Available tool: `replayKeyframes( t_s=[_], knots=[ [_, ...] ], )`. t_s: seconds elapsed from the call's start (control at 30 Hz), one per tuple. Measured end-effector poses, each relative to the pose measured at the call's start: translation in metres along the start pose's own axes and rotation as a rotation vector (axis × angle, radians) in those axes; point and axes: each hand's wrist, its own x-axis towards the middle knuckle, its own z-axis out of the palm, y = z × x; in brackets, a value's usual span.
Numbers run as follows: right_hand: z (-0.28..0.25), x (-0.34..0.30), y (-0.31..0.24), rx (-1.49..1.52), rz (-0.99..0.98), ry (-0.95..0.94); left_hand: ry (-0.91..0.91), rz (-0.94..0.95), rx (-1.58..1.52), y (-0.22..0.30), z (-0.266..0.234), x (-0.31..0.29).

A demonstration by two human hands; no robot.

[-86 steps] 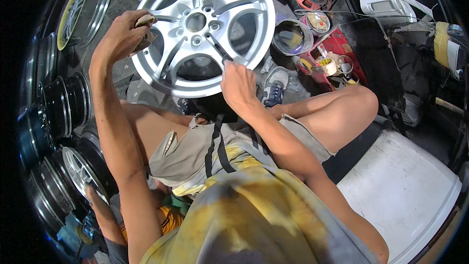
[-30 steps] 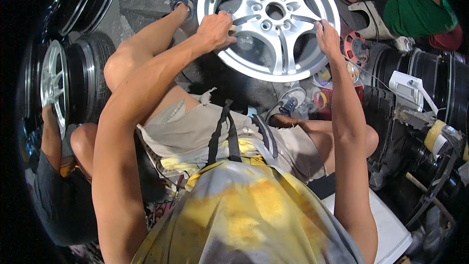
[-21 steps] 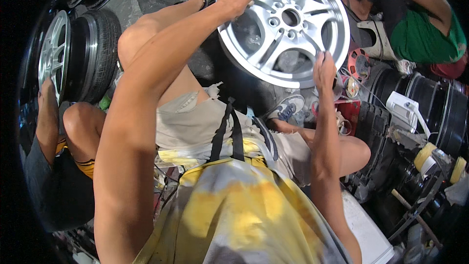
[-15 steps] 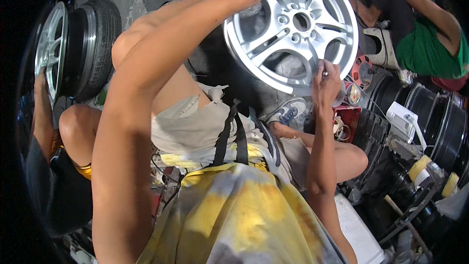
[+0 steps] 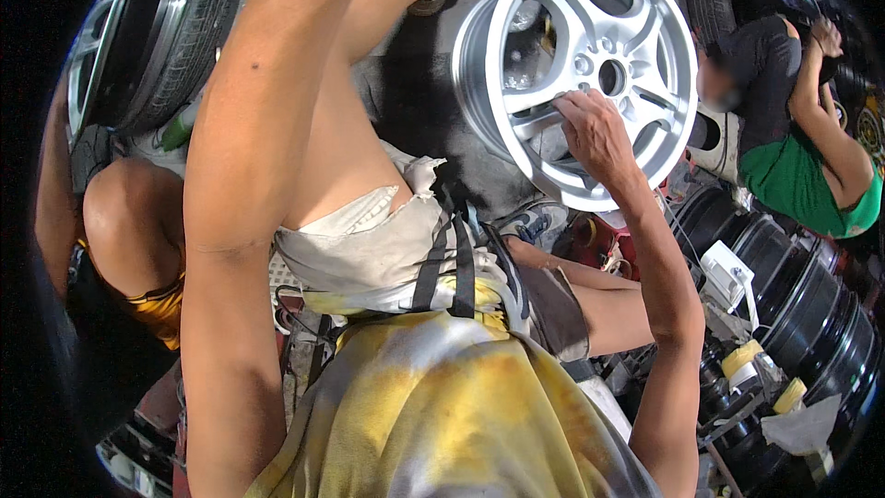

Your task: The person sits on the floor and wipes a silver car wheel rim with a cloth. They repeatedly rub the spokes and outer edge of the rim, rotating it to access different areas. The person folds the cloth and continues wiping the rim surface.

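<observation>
A silver alloy wheel rim stands in front of me, its spoked face turned up toward me and its barrel showing at the left. My right hand reaches over the lower rim to a spoke beside the centre hole. Its fingers are bent and drawn together at the spoke. Whatever is between them is too small or hidden to make out. My left arm stretches up past the top edge, so the left hand is out of view.
At the left stand a tyre and another person's knee. A person in green shorts sits at the far right. Below them lie several black rims and a white box-shaped object. My shoe is just below the wheel.
My left hand has gone from the wheel's upper edge out past the top of the view. My right hand has moved up from the lower spoke toward the centre. The wheel appears more tilted.
</observation>
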Motion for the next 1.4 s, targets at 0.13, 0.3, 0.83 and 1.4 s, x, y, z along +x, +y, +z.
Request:
replayKeyframes(
  t_s=[0.13, 0.3, 0.83, 1.4],
  knots=[
    [-0.018, 0.002, -0.007, -0.115, -0.016, -0.081, -0.069, 0.04, -0.024, 0.0, 0.002, 0.002],
    [-0.007, 0.004, 0.009, -0.087, 0.03, 0.034, -0.056, 0.018, 0.01, -0.005, 0.006, 0.003],
    [-0.004, 0.004, 0.002, -0.248, 0.238, -0.011, -0.092, 0.002, -0.072, 0.018, 0.028, 0.01],
    [0.003, 0.011, -0.056, -0.122, 0.035, -0.016, -0.034, 0.003, -0.05, 0.023, 0.046, 0.014]
  ],
)
